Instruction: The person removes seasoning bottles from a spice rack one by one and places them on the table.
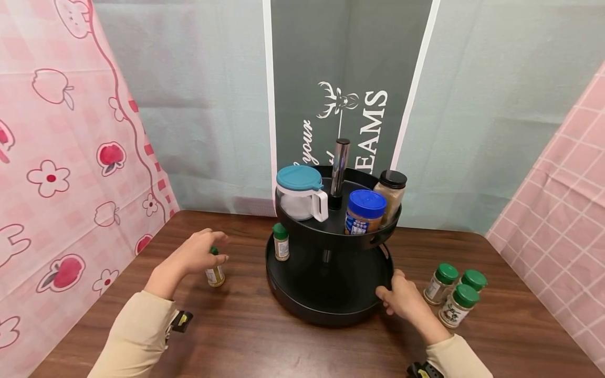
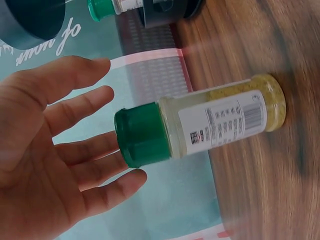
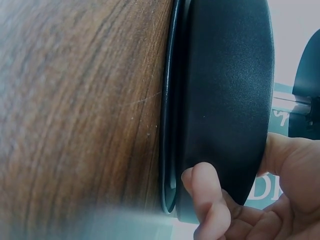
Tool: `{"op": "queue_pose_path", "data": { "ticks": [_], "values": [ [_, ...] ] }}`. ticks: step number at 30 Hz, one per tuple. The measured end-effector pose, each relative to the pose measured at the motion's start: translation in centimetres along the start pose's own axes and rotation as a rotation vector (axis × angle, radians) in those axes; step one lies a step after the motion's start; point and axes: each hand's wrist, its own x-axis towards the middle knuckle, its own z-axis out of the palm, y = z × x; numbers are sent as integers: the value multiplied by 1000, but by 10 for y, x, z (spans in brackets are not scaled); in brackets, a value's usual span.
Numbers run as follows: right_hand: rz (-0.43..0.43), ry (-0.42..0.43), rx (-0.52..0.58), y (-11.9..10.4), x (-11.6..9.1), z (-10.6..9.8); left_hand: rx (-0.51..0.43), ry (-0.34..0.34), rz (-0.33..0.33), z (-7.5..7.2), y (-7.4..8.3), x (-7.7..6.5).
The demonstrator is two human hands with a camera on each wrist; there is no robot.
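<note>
My left hand [image 1: 195, 253] is open beside a spice jar [image 2: 222, 122] with a green cap and yellowish contents, which stands upright on the table at the left. In the left wrist view the fingers are spread around the cap, and a gap shows between thumb and jar. My right hand [image 1: 405, 298] grips the lower tier's rim of a black two-tier turntable organizer [image 1: 326, 315], thumb over the wall and fingers against its outside, as the right wrist view [image 3: 227, 100] shows. Another green-capped spice jar [image 1: 281, 243] stands on the lower tier, at its left.
On the upper tier stand a teal-lidded container [image 1: 299, 193] with a white handle, a blue-lidded jar [image 1: 366, 210] and a black-lidded jar [image 1: 391, 191], around a chrome post [image 1: 339, 168]. Three green-capped spice jars [image 1: 439, 284] cluster on the table [image 1: 227, 341] right of my right hand.
</note>
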Motion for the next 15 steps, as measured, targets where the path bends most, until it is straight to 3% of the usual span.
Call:
{"op": "queue_pose_path", "data": {
  "ticks": [7, 15],
  "values": [
    [-7, -6, -7, 2, 1, 0, 6, 36, -5, 5, 4, 3],
    [-12, -2, -10, 3, 3, 0, 10, 41, 37, 8, 8, 8]
  ]
}}
